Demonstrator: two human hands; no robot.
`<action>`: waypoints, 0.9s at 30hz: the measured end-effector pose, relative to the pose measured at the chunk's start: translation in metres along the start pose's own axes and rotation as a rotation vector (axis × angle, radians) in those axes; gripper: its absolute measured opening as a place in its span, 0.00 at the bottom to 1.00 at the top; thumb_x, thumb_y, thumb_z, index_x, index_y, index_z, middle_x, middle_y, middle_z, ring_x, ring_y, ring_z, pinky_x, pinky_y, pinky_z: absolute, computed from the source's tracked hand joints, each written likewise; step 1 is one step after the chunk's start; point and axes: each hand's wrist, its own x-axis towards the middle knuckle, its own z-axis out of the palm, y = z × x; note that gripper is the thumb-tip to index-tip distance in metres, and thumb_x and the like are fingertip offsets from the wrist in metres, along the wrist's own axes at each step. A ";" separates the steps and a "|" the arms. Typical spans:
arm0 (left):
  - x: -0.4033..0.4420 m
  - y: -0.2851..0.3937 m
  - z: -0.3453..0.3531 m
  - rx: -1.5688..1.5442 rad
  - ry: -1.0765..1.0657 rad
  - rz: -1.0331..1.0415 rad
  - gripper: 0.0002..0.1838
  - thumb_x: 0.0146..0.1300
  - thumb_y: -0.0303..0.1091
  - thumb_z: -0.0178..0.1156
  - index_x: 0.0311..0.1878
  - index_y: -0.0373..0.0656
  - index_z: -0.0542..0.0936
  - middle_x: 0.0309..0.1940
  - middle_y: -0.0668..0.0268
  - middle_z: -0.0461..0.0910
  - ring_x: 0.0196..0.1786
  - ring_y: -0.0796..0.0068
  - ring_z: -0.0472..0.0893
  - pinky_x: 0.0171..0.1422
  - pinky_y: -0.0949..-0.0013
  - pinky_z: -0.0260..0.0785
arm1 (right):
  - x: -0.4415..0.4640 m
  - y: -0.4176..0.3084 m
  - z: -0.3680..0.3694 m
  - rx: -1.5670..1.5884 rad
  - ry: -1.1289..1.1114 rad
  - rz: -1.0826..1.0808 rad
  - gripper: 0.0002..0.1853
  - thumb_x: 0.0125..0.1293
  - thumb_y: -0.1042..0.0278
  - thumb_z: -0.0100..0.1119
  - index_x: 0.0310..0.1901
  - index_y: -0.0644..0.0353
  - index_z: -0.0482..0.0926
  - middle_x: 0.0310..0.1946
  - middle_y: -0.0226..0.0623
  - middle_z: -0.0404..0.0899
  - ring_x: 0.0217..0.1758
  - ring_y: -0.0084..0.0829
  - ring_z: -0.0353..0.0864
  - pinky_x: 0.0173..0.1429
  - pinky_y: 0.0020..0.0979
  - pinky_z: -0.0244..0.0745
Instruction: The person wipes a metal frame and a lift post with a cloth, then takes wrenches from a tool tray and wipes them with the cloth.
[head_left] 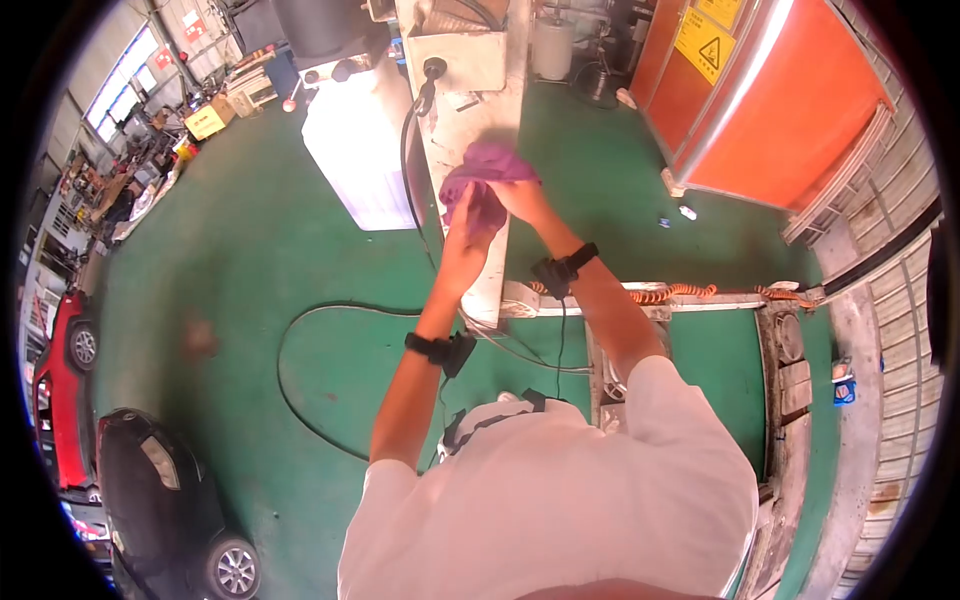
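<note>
Both my hands are closed on a bunched purple cloth (490, 162), held out in front of a pale, worn post (452, 128). My left hand (468, 232) grips its lower left part, thumb upward. From the right, my right hand (520, 200) holds the other side, and some of its fingers are hidden in the folds. Whether the cloth touches the post, I cannot tell. Each wrist wears a black strap with a small device and a thin cable.
A black cable (405, 165) runs from a socket on the post down to a loop on the green floor (230, 290). A white container (362, 150) stands left of the post, an orange cabinet (775, 110) to the right. Cars (150, 470) are at lower left. A coiled orange hose (680, 292) lies along a rail.
</note>
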 end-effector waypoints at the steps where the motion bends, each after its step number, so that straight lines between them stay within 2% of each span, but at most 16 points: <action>1: 0.012 -0.007 -0.003 0.149 0.041 0.072 0.39 0.63 0.17 0.52 0.77 0.47 0.54 0.73 0.55 0.58 0.73 0.60 0.63 0.70 0.62 0.61 | 0.003 0.007 0.000 0.077 0.011 0.081 0.14 0.66 0.71 0.60 0.51 0.64 0.79 0.47 0.41 0.83 0.49 0.34 0.83 0.53 0.29 0.77; 2: 0.021 -0.014 -0.006 0.296 0.077 0.143 0.39 0.61 0.18 0.53 0.76 0.46 0.55 0.73 0.57 0.58 0.74 0.61 0.61 0.71 0.61 0.61 | 0.000 0.011 0.000 0.084 0.015 0.084 0.14 0.66 0.71 0.60 0.51 0.64 0.79 0.47 0.41 0.83 0.49 0.34 0.83 0.53 0.29 0.77; 4: 0.036 -0.027 -0.010 0.282 0.084 0.187 0.40 0.59 0.19 0.55 0.76 0.46 0.57 0.72 0.59 0.59 0.75 0.62 0.59 0.71 0.61 0.60 | -0.004 0.016 -0.004 0.034 0.063 0.181 0.13 0.66 0.70 0.60 0.51 0.64 0.79 0.46 0.41 0.84 0.47 0.32 0.84 0.52 0.29 0.77; 6: 0.044 -0.045 -0.014 0.344 0.150 0.156 0.38 0.55 0.18 0.56 0.72 0.39 0.61 0.67 0.51 0.66 0.72 0.55 0.64 0.77 0.60 0.54 | -0.021 0.031 -0.009 -0.052 0.024 0.207 0.13 0.66 0.69 0.60 0.51 0.62 0.79 0.43 0.40 0.84 0.45 0.32 0.84 0.51 0.28 0.77; 8: 0.047 -0.079 -0.023 0.450 0.156 0.158 0.38 0.55 0.19 0.56 0.72 0.40 0.62 0.65 0.50 0.68 0.69 0.54 0.66 0.75 0.60 0.56 | -0.047 0.069 -0.005 -0.400 -0.116 0.000 0.12 0.66 0.68 0.60 0.50 0.61 0.80 0.44 0.41 0.84 0.44 0.33 0.84 0.49 0.29 0.77; 9: 0.044 -0.087 -0.025 0.555 0.145 0.164 0.37 0.56 0.20 0.57 0.72 0.42 0.62 0.63 0.51 0.68 0.66 0.57 0.69 0.71 0.62 0.61 | -0.054 0.065 -0.004 -0.220 -0.114 0.227 0.14 0.66 0.67 0.60 0.52 0.60 0.79 0.44 0.42 0.83 0.44 0.37 0.84 0.49 0.31 0.77; 10: 0.042 -0.094 -0.026 0.659 0.133 0.172 0.37 0.56 0.21 0.57 0.73 0.44 0.62 0.61 0.52 0.68 0.64 0.59 0.72 0.67 0.63 0.65 | -0.058 0.063 -0.004 -0.221 -0.105 0.230 0.14 0.66 0.67 0.60 0.52 0.60 0.79 0.44 0.42 0.83 0.44 0.37 0.84 0.49 0.31 0.77; 11: 0.040 -0.100 -0.026 0.521 0.124 0.046 0.35 0.56 0.21 0.57 0.70 0.41 0.65 0.59 0.50 0.70 0.63 0.58 0.73 0.66 0.61 0.67 | -0.062 0.062 -0.004 -0.149 -0.061 0.275 0.16 0.65 0.66 0.61 0.53 0.60 0.78 0.44 0.43 0.83 0.44 0.39 0.84 0.49 0.33 0.77; 12: 0.039 -0.097 -0.025 0.525 0.113 0.049 0.35 0.56 0.21 0.57 0.70 0.41 0.65 0.59 0.50 0.70 0.63 0.58 0.73 0.66 0.61 0.67 | -0.065 0.060 -0.004 -0.075 -0.016 0.320 0.17 0.65 0.65 0.62 0.54 0.60 0.77 0.44 0.44 0.83 0.45 0.42 0.83 0.50 0.34 0.77; 14: 0.040 -0.086 -0.020 0.509 0.085 -0.068 0.33 0.57 0.21 0.57 0.69 0.37 0.66 0.60 0.50 0.71 0.62 0.60 0.73 0.64 0.63 0.69 | -0.051 0.030 -0.019 -0.194 -0.048 0.317 0.19 0.63 0.67 0.62 0.55 0.59 0.76 0.45 0.45 0.82 0.46 0.46 0.83 0.51 0.37 0.77; 16: 0.042 -0.068 -0.012 0.377 0.047 -0.049 0.31 0.59 0.19 0.55 0.69 0.35 0.64 0.62 0.51 0.70 0.63 0.62 0.73 0.63 0.63 0.70 | -0.035 0.010 -0.029 -0.267 0.086 0.002 0.18 0.62 0.68 0.63 0.54 0.59 0.77 0.48 0.47 0.81 0.48 0.48 0.82 0.52 0.37 0.77; 18: 0.042 -0.032 0.004 0.256 0.023 0.007 0.32 0.61 0.17 0.52 0.71 0.35 0.62 0.63 0.55 0.70 0.62 0.64 0.74 0.64 0.63 0.70 | -0.024 0.008 -0.044 -0.269 0.076 0.089 0.19 0.62 0.70 0.62 0.55 0.59 0.77 0.50 0.47 0.80 0.51 0.46 0.81 0.56 0.37 0.75; 21: 0.039 -0.004 0.025 0.264 -0.053 0.053 0.34 0.63 0.16 0.53 0.73 0.41 0.60 0.64 0.57 0.70 0.64 0.64 0.73 0.64 0.65 0.69 | 0.009 -0.008 -0.069 -0.163 0.078 0.005 0.20 0.62 0.72 0.61 0.56 0.60 0.76 0.53 0.47 0.79 0.55 0.44 0.80 0.61 0.36 0.73; 23: 0.032 0.010 0.036 0.319 -0.152 0.129 0.36 0.64 0.17 0.57 0.75 0.48 0.59 0.64 0.58 0.70 0.65 0.65 0.72 0.66 0.64 0.68 | 0.021 -0.008 -0.094 -0.082 -0.136 -0.122 0.20 0.62 0.73 0.59 0.58 0.62 0.76 0.58 0.46 0.77 0.60 0.41 0.77 0.67 0.36 0.68; 24: 0.026 0.021 0.042 0.345 -0.229 0.167 0.37 0.64 0.17 0.57 0.75 0.47 0.58 0.65 0.58 0.70 0.64 0.64 0.73 0.67 0.63 0.67 | 0.020 -0.004 -0.111 -0.209 -0.245 -0.098 0.20 0.63 0.74 0.58 0.58 0.62 0.75 0.60 0.45 0.75 0.62 0.41 0.75 0.68 0.36 0.67; 27: -0.007 0.029 0.047 0.285 -0.421 0.017 0.35 0.66 0.23 0.58 0.74 0.48 0.58 0.65 0.57 0.69 0.65 0.64 0.72 0.66 0.61 0.67 | 0.029 0.004 -0.173 -0.313 -0.589 0.017 0.22 0.64 0.74 0.57 0.60 0.62 0.74 0.63 0.44 0.73 0.66 0.39 0.72 0.70 0.36 0.65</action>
